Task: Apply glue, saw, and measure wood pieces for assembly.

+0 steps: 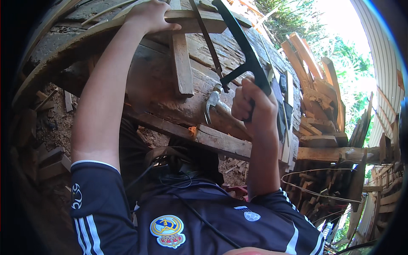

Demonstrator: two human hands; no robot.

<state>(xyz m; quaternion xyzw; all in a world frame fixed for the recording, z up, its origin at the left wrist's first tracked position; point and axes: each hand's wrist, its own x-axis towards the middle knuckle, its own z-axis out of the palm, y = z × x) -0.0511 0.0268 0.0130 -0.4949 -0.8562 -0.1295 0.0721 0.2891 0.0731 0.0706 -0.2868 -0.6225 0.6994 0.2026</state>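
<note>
My left hand [149,16] presses down on a wooden plank [197,22], fingers and thumb closed about its edge. In my right hand [253,102] is the handle of a hacksaw [240,38] with a black frame. Its thin dark blade [205,40] crosses the plank near the plank's right end, to the right of my left hand. How deep the blade sits in the wood I cannot tell. Just left of my right hand, a claw hammer [211,103] lies on the weathered timber bench [161,100], its handle partly behind my wrist.
A short wooden batten [182,70] lies beneath the plank, pointing toward me. Stacked timber offcuts [321,91] rise at the right, with a loop of wire [323,170] nearer me. Wood scraps and sawdust [55,114] cover the ground at left. A dark cable [204,216] runs across my shirt.
</note>
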